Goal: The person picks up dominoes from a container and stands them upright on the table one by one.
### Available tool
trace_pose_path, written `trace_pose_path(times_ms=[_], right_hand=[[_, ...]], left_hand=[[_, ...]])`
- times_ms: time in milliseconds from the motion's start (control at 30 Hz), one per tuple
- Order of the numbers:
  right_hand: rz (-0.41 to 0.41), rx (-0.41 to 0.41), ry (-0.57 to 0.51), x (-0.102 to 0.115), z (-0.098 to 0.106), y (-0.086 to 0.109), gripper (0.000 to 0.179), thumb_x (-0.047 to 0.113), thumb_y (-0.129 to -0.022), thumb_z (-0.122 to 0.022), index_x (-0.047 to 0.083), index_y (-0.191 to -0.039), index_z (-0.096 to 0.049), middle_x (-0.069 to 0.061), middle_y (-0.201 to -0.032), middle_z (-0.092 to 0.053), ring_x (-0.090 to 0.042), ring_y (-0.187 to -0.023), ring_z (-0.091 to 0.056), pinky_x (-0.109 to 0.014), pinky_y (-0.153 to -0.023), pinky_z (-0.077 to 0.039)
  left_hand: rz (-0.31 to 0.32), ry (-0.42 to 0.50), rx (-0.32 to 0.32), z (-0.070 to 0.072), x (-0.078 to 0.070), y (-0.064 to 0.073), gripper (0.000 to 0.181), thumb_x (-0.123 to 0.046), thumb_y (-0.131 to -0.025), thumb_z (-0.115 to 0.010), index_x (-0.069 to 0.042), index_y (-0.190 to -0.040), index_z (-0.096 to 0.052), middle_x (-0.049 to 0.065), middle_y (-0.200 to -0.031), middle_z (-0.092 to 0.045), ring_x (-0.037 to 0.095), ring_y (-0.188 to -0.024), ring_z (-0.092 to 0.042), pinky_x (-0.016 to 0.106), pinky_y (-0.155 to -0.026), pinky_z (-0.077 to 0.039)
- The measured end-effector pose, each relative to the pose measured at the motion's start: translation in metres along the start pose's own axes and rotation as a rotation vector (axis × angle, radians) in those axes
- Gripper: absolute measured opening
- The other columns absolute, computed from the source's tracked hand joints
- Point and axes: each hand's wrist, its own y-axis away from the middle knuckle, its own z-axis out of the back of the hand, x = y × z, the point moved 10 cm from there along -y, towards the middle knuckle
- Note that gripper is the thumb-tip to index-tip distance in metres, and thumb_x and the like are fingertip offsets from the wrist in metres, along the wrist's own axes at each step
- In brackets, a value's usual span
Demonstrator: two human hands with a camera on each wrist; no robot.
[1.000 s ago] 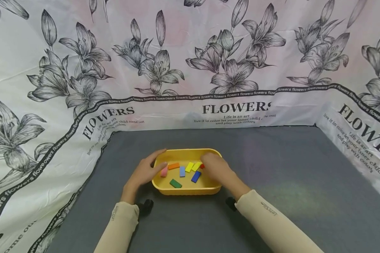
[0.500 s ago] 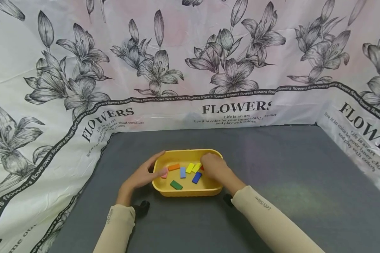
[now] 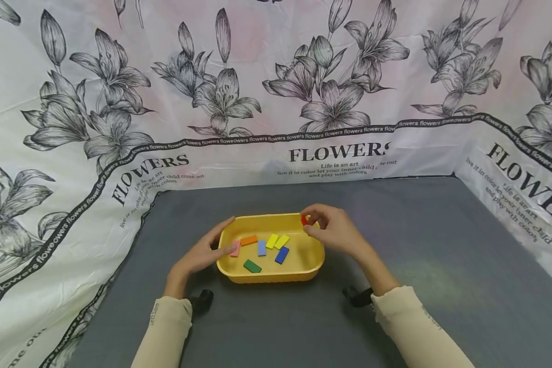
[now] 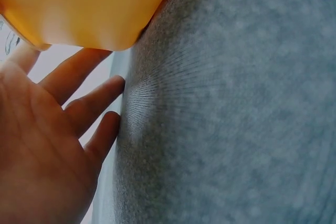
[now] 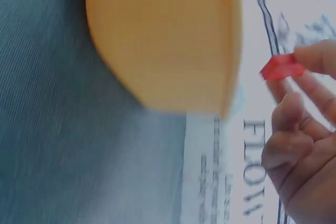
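A yellow plastic tray with rounded corners sits on the table, seen from below its rim in both wrist views. My left hand holds its left end, the thumb over the rim and the other fingers along the outside. In the left wrist view the lower fingers spread beneath the tray wall. Between the thumb and fingers of my right hand is a small red block, pinched above the tray's right rim. Inside the tray lie a pink block, an orange block, a green block and several others.
Two yellow blocks, a light blue block and a dark blue block lie mid-tray. A dark grey cloth covers the table. Flower-printed white curtains close off the back and sides.
My right hand has risen out of the tray and moved right, bringing the red block up with it. The left hand keeps its hold on the tray's left end.
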Motion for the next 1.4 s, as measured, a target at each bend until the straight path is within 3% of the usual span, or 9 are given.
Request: trace_pose_path(times_ms=[200, 333, 467, 633, 833, 1033, 1400], right_hand=[[-0.019, -0.075, -0.218, -0.032, 0.036, 0.021, 0.030, 0.018, -0.096, -0.072, 0.015, -0.125, -0.067, -0.012, -0.106, -0.073, -0.024, -0.071, -0.064, -0.026, -0.062, -0.047], [-0.029, -0.098, -0.244, -0.050, 0.048, 0.031, 0.031, 0.018, -0.096, -0.071, 0.013, -0.127, -0.066, -0.014, -0.106, -0.072, -0.018, -0.071, -0.063, -0.026, -0.064, -0.048], [-0.042, -0.099, -0.230, -0.061, 0.053, 0.038, 0.030, 0.016, -0.096, -0.072, 0.012, -0.125, -0.066, -0.015, -0.108, -0.072, -0.022, -0.072, -0.063, -0.026, -0.063, -0.049], [-0.077, -0.042, -0.155, -0.073, 0.048, 0.041, 0.026, 0.014, -0.092, -0.076, 0.011, -0.117, -0.069, -0.012, -0.105, -0.074, -0.018, -0.066, -0.059, -0.025, -0.059, -0.046], [-0.035, 0.087, -0.025, -0.080, 0.032, 0.040, 0.021, 0.007, -0.088, -0.078, 0.005, -0.107, -0.070, -0.007, -0.097, -0.076, -0.016, -0.075, -0.063, -0.025, -0.061, -0.049], [-0.045, 0.147, -0.011, -0.084, 0.021, 0.039, 0.020, 0.004, -0.086, -0.078, 0.006, -0.103, -0.069, -0.004, -0.094, -0.075, -0.015, -0.082, -0.066, -0.025, -0.063, -0.051], [-0.046, 0.173, -0.012, -0.087, 0.015, 0.042, 0.021, 0.002, -0.083, -0.079, 0.006, -0.099, -0.067, -0.007, -0.091, -0.073, -0.011, -0.071, -0.061, -0.026, -0.057, -0.052]], left_hand=[[0.001, 0.008, 0.003, 0.002, 0.000, 0.001, 0.074, -0.045, -0.095, -0.068, -0.044, -0.158, -0.029, 0.002, -0.166, -0.032, 0.034, -0.143, -0.044, 0.063, -0.119, -0.032], [-0.008, 0.010, 0.007, 0.001, -0.001, 0.002, 0.074, -0.043, -0.096, -0.068, -0.043, -0.158, -0.029, 0.003, -0.166, -0.032, 0.035, -0.144, -0.044, 0.064, -0.119, -0.032], [-0.009, -0.001, 0.002, 0.002, -0.001, 0.003, 0.074, -0.044, -0.096, -0.067, -0.043, -0.159, -0.029, 0.002, -0.167, -0.030, 0.036, -0.144, -0.043, 0.064, -0.119, -0.031], [-0.008, -0.005, 0.008, 0.002, 0.000, 0.002, 0.074, -0.044, -0.096, -0.066, -0.043, -0.159, -0.028, 0.002, -0.168, -0.028, 0.036, -0.146, -0.041, 0.066, -0.120, -0.029], [-0.010, 0.010, 0.020, 0.001, 0.000, 0.002, 0.074, -0.042, -0.097, -0.066, -0.042, -0.160, -0.027, 0.003, -0.168, -0.029, 0.036, -0.146, -0.041, 0.065, -0.120, -0.029], [-0.013, 0.021, 0.024, 0.001, 0.000, 0.001, 0.074, -0.041, -0.097, -0.066, -0.042, -0.160, -0.027, 0.003, -0.168, -0.029, 0.036, -0.144, -0.042, 0.064, -0.120, -0.031], [-0.015, 0.022, 0.030, 0.000, 0.000, 0.001, 0.074, -0.037, -0.098, -0.066, -0.041, -0.160, -0.026, 0.003, -0.169, -0.027, 0.036, -0.147, -0.040, 0.065, -0.121, -0.028]])
